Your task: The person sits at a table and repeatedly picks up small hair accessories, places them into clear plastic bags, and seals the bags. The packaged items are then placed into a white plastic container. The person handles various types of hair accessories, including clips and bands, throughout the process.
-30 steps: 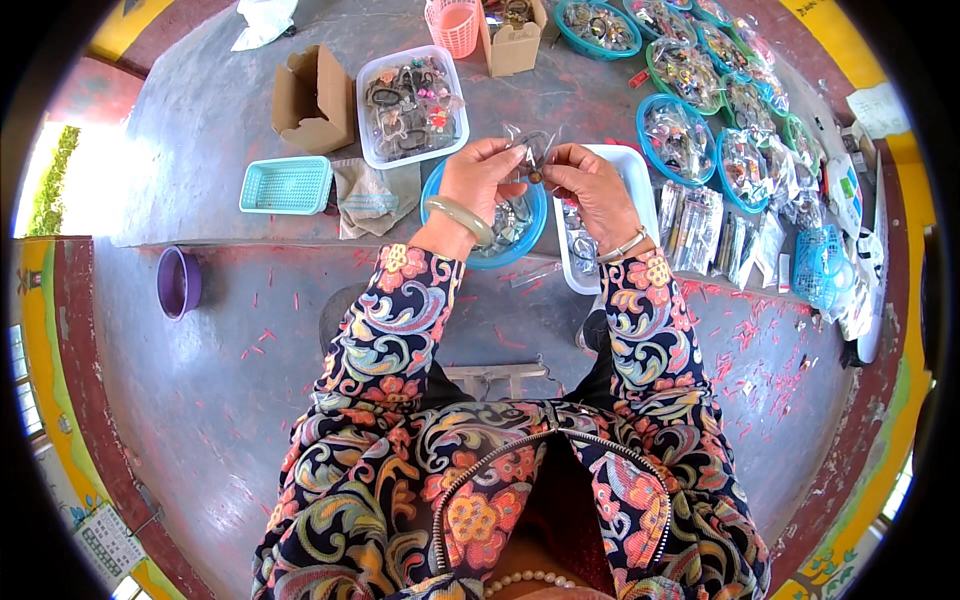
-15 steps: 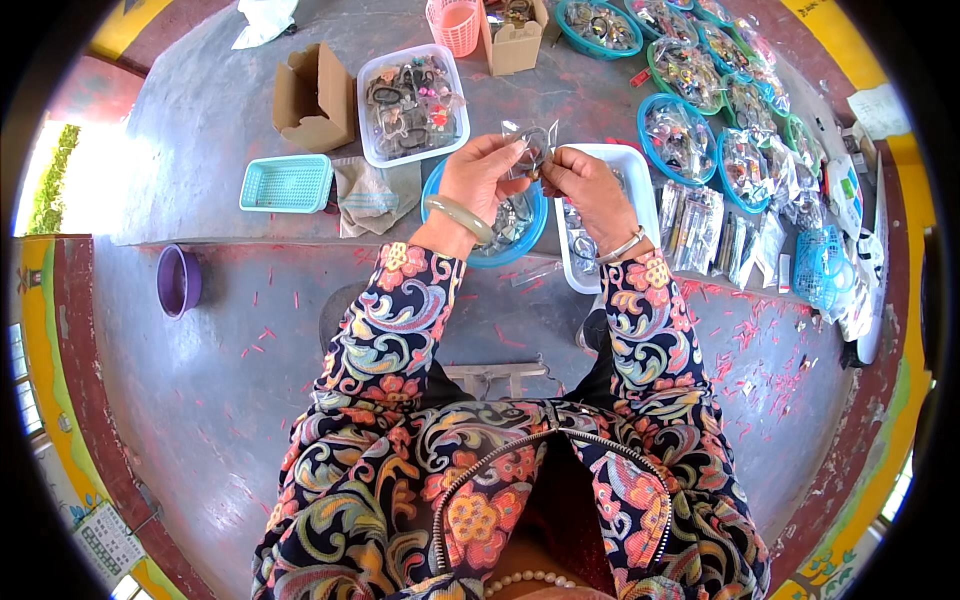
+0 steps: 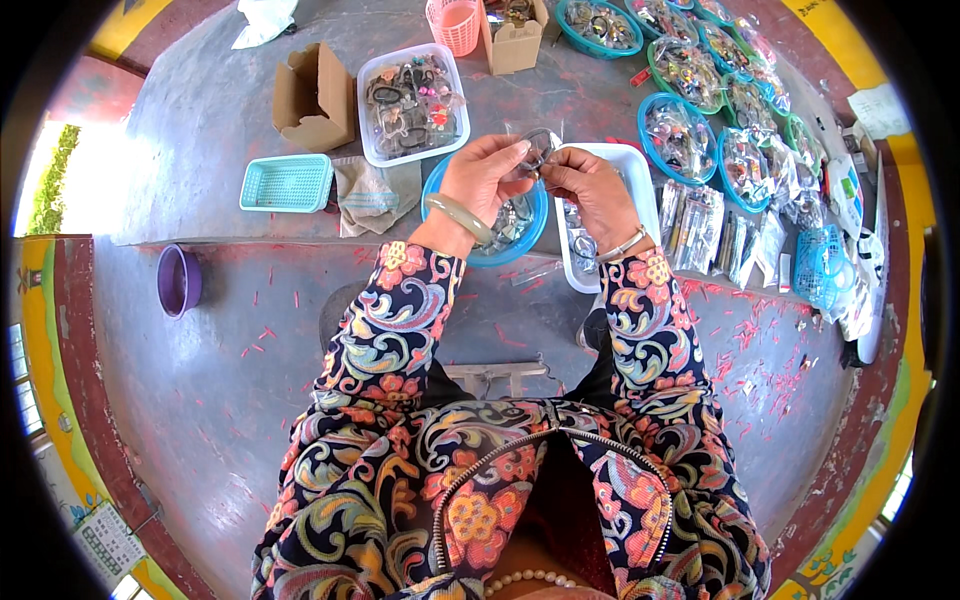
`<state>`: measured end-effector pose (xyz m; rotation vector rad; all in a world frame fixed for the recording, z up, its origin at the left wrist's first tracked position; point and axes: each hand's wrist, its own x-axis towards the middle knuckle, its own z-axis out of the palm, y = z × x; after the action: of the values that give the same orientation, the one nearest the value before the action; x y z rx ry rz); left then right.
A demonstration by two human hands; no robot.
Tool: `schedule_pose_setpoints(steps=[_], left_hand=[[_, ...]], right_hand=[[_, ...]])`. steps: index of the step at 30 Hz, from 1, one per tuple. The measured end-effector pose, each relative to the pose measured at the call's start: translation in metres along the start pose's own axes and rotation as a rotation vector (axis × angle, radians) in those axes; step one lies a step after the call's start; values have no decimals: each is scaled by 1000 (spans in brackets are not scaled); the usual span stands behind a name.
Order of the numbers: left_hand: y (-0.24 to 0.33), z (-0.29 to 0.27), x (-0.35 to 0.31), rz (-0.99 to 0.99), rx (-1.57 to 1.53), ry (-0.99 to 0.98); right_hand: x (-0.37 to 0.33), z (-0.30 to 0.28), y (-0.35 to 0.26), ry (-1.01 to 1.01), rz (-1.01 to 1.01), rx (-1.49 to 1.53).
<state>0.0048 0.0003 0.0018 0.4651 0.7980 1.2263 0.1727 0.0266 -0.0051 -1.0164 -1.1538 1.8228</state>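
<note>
Between my two hands, above the table, is a small transparent plastic bag [image 3: 540,146] with a dark ring-shaped piece like a hair tie. My left hand [image 3: 478,180] pinches its left side between thumb and fingers. From the right, my right hand [image 3: 596,192] pinches the lower right edge. Partly under my left hand stands a blue basin [image 3: 543,218] holding bagged pieces. Beneath my right hand, a white tray [image 3: 647,195] has more bagged items in it. My hands hide parts of both containers.
A white bin [image 3: 365,130] of bagged accessories stands beyond my left hand, near a cardboard box [image 3: 318,100], a turquoise basket [image 3: 286,185] and a grey cloth [image 3: 375,195]. Several filled basins [image 3: 677,140] and packets [image 3: 697,228] crowd the right. A purple bucket [image 3: 178,282] sits at lower left.
The bag and dark ring have turned and shifted slightly between my fingers. Both hands keep pinching in nearly the same place; the containers have not moved.
</note>
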Motion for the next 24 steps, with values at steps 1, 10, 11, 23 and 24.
schedule_pose_setpoints(steps=[1, 10, 11, 23, 24], left_hand=[[0, 0, -1, -1, -4, 6], [0, -1, -1, 7, -15, 47], [0, 0, -2, 0, 9, 48], [0, 1, -1, -37, 71, 29], [0, 1, -1, -43, 82, 32]], right_hand=[[0, 0, -1, 1, 12, 8], [-2, 3, -8, 103, -43, -17], [-2, 4, -9, 142, -68, -6], [-3, 3, -8, 147, -92, 35], [-4, 4, -8, 148, -95, 9]])
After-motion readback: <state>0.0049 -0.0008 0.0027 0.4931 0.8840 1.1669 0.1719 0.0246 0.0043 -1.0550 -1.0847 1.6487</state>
